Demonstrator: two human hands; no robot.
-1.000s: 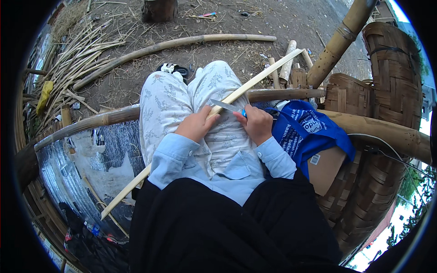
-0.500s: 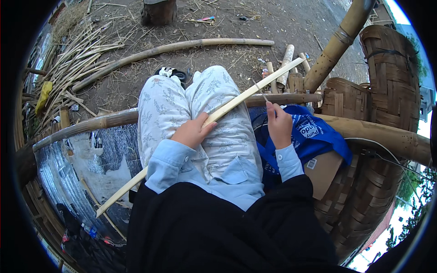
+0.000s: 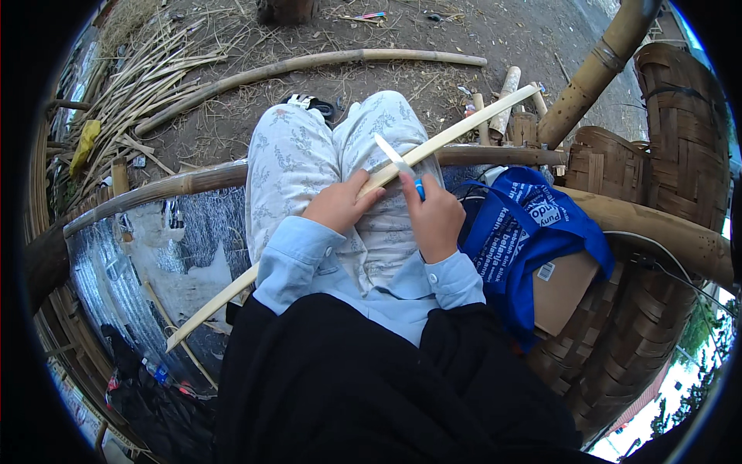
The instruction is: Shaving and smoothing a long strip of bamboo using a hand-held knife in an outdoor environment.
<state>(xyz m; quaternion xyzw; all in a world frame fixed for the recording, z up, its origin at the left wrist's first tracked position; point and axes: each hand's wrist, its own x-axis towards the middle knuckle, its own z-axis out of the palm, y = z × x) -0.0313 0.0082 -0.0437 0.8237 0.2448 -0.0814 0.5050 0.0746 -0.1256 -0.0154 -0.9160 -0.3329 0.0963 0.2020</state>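
A long pale bamboo strip (image 3: 464, 127) lies slantwise across my lap, its far end up to the right and its near end down to the left. My left hand (image 3: 338, 204) is closed around its middle. In my right hand (image 3: 435, 220) is a knife (image 3: 395, 155) with a blue handle, just right of my left hand. The blade points up and left and crosses the strip close to my left fingers. Whether the edge bites into the strip, I cannot tell.
A blue bag (image 3: 510, 224) with a brown cardboard piece (image 3: 564, 290) sits at my right, beside woven bamboo baskets (image 3: 618, 352). A bamboo pole (image 3: 193, 183) runs before my seat. Split bamboo sticks (image 3: 147, 93) are heaped at far left; a black plastic bag (image 3: 154, 410) lies near left.
My right hand has drawn in leftward with the knife, from farther along the strip to beside my left hand. The left hand keeps its hold. The whole view has shifted slightly.
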